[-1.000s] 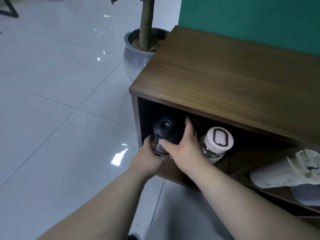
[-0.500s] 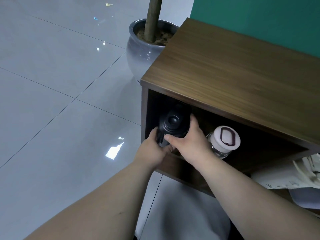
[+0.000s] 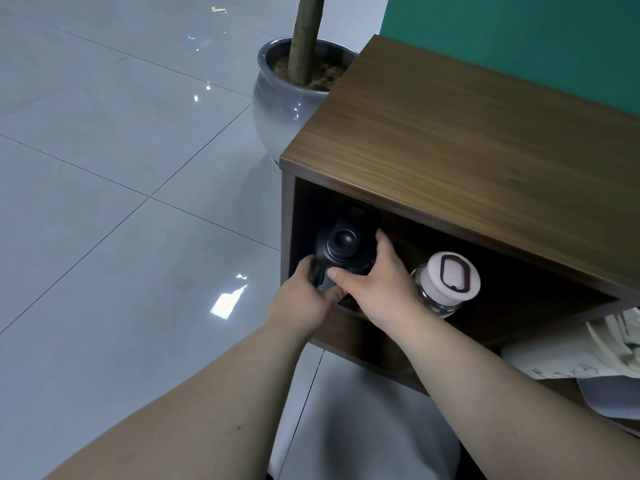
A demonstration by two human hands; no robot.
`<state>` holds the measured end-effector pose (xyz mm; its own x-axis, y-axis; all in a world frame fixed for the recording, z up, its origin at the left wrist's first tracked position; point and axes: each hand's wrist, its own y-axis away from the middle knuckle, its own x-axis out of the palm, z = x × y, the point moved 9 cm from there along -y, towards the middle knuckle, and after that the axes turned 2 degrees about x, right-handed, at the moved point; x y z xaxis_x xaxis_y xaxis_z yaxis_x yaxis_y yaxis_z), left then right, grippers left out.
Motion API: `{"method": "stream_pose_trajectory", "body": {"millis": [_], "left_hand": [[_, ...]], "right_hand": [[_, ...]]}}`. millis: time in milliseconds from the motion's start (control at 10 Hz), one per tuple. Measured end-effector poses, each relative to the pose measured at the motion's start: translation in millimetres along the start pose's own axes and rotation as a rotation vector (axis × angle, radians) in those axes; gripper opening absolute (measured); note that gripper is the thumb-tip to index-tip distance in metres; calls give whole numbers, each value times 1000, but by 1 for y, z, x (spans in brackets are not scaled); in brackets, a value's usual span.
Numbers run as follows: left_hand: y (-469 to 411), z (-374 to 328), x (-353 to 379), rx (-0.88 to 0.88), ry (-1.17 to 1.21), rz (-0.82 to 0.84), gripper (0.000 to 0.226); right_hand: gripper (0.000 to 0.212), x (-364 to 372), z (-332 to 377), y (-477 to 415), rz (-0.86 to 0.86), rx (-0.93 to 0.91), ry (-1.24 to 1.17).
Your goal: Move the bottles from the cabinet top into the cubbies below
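Observation:
A black bottle [image 3: 341, 242] with a round lid sits in the left end of the upper cubby of the wooden cabinet [image 3: 467, 161]. My left hand [image 3: 301, 299] grips its lower left side. My right hand [image 3: 377, 282] wraps its right side, thumb across the front. Just to the right in the same cubby stands a clear glass bottle [image 3: 446, 284] with a white lid and a dark red loop. A white bottle [image 3: 581, 351] lies on its side in the shelf at the far right, partly cut off by the frame edge.
A grey ceramic pot [image 3: 284, 102] with a tree trunk stands on the floor just behind the cabinet's left end. Glossy grey floor tiles [image 3: 121, 202] stretch to the left. A green wall [image 3: 519, 36] runs behind the cabinet. A grey object [image 3: 613, 396] lies beneath the white bottle.
The view has shifted left and slightly up. Both hands stay on the black bottle, which sits a little deeper in the cubby than a second ago.

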<state>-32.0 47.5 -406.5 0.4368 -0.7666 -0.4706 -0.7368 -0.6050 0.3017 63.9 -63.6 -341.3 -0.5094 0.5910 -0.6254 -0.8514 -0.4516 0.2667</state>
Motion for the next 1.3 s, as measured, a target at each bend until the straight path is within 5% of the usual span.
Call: {"method": "stream_pose_trajectory", "body": {"millis": [900,1100,1300], "left_hand": [[4,-2,-2,-38,-62,-22,68],[11,12,13,-191,-59,140,84],[21,0,22,-210,-55,260,102]], "right_hand": [[111,0,-7,-3,49,-38,-29],[128,6,-29,20,108,26,-66],[115,-17,-44,56,126,52,-222]]}}
